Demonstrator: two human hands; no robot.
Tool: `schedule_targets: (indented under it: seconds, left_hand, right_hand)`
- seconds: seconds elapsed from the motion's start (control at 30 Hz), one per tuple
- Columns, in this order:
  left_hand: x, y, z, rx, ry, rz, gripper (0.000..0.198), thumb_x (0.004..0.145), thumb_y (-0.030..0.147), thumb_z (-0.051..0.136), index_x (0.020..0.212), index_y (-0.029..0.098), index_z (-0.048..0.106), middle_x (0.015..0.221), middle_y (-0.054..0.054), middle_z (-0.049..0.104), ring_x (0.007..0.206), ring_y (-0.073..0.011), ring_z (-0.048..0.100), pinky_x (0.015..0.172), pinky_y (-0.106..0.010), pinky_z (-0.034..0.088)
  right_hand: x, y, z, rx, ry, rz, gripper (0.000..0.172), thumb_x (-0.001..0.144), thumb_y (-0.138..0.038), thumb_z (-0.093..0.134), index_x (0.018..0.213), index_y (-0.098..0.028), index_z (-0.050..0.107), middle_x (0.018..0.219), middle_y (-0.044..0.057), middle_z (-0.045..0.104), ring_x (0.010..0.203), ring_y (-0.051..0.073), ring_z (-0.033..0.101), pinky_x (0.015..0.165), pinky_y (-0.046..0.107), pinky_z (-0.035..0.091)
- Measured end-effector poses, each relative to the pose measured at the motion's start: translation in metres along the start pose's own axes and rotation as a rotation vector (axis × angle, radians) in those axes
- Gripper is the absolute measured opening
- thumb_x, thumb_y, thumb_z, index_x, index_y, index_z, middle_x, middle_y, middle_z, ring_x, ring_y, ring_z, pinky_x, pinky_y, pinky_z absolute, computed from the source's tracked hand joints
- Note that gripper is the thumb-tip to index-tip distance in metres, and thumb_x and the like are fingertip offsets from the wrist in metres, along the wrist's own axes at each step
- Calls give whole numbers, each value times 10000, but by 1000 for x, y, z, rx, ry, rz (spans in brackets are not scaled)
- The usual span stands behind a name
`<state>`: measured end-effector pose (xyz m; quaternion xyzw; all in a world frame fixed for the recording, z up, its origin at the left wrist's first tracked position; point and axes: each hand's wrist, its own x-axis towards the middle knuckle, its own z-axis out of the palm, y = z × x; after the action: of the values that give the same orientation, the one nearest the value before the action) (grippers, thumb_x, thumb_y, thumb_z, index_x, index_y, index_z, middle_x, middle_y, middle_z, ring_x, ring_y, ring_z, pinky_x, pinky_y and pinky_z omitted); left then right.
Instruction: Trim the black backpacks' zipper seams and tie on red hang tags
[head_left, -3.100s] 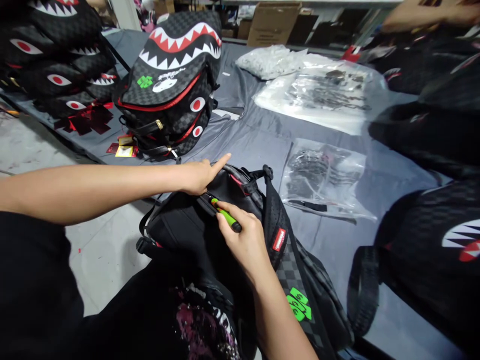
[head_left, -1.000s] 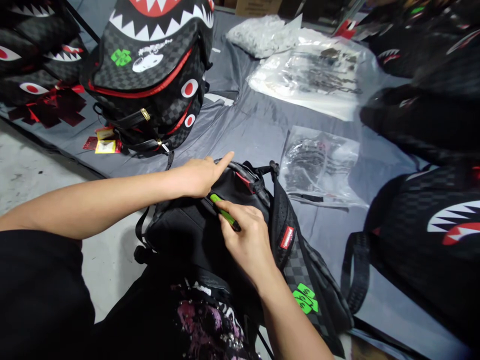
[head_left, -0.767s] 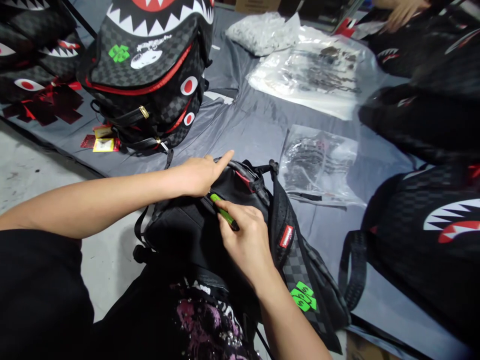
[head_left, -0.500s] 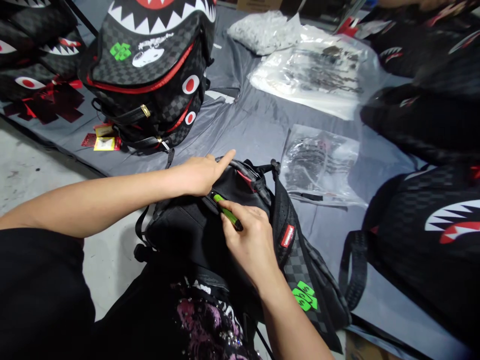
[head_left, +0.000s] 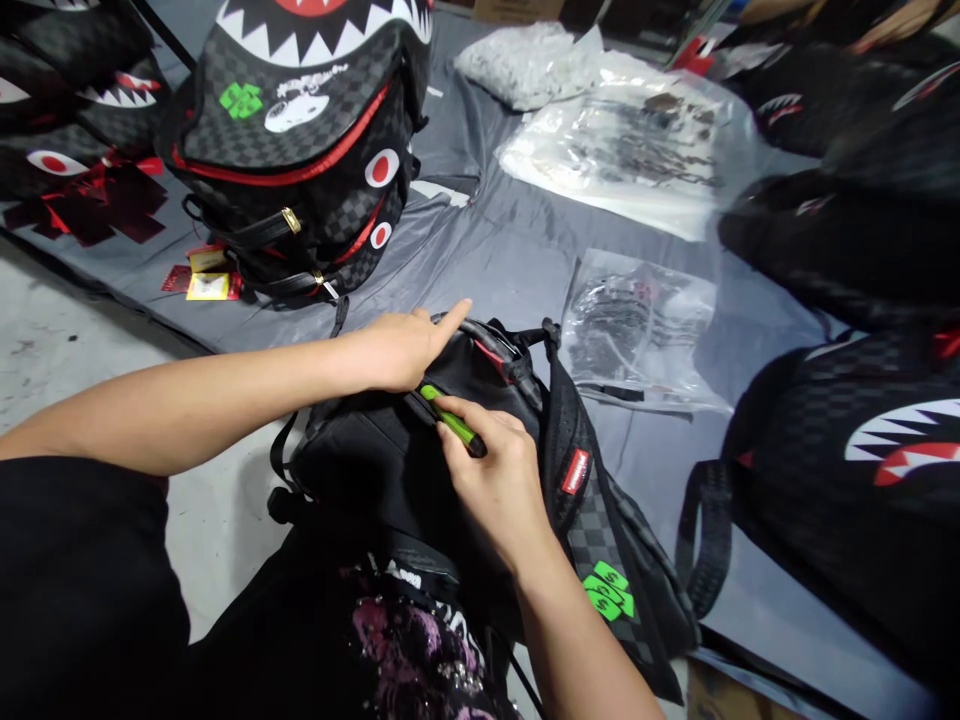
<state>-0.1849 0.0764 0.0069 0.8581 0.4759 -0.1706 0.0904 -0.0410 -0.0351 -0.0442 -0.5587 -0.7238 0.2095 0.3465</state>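
Note:
In my lap, partly against the table edge, lies a black backpack (head_left: 360,450) with dark checkered panels and a red label on its strap. My left hand (head_left: 401,350) is closed on the bag's upper edge, one finger stretched out and the others curled out of sight. Between the fingers of my right hand (head_left: 499,470) is a slim green tool (head_left: 454,420) with a black end. Its tip meets the black fabric just below my left hand. Whether it is a cutter or a pen cannot be made out.
Stacked checkered backpacks (head_left: 300,160) with shark mouths stand at the back left. Other black backpacks (head_left: 810,440) fill the right side. Clear plastic bags (head_left: 637,320) of dark parts lie on the grey-covered table (head_left: 487,270). A co-worker's hand (head_left: 904,22) shows at top right.
My right hand has shifted slightly up and left with the green tool. My left hand stays in place. At top right, the co-worker's hands have moved.

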Motion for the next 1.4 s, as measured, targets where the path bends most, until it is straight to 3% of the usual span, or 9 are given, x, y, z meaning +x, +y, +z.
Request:
schedule_targets:
  seconds: [0.4, 1.4]
  left_hand:
    - [0, 0, -1, 1, -4, 11, 983, 840, 255, 583, 1551, 171, -91, 1249, -215, 548, 989, -298, 630, 764, -334, 473]
    - [1, -1, 2, 4, 25, 15, 970, 846, 240, 591, 1553, 176, -70, 1223, -201, 563, 992, -298, 643, 755, -323, 469]
  right_hand:
    - [0, -4, -1, -104, 3, -17, 278, 853, -130, 550, 1074, -229, 687, 989, 36, 766, 862, 218, 698, 852, 399, 454]
    - [0, 3, -4, -56, 8, -20, 274, 844, -127, 588, 1084, -208, 693, 996, 31, 766, 866, 207, 700, 849, 365, 464]
